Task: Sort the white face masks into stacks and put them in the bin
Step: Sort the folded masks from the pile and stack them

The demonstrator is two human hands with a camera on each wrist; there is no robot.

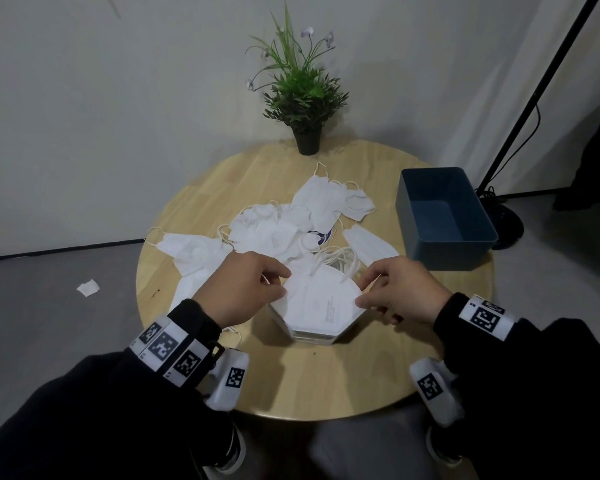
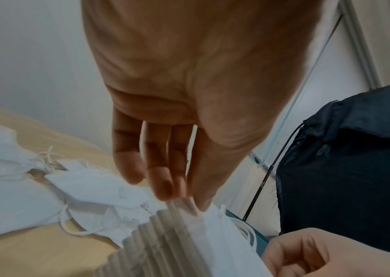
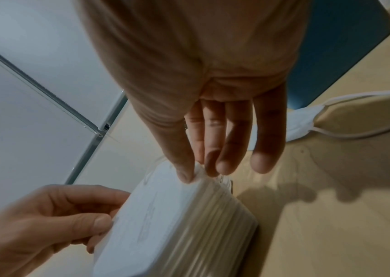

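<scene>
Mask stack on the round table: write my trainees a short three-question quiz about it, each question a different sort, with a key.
1. True or false: both hands pinch the mask stack, the left hand at one end and the right hand at the other.
2. Multiple choice: the blue bin is A) full of masks, B) holding nothing that can be seen, C) upside down.
3. Fill in: the loose masks lie between the stack and the potted ____.

Key: 1 true; 2 B; 3 plant.
</scene>
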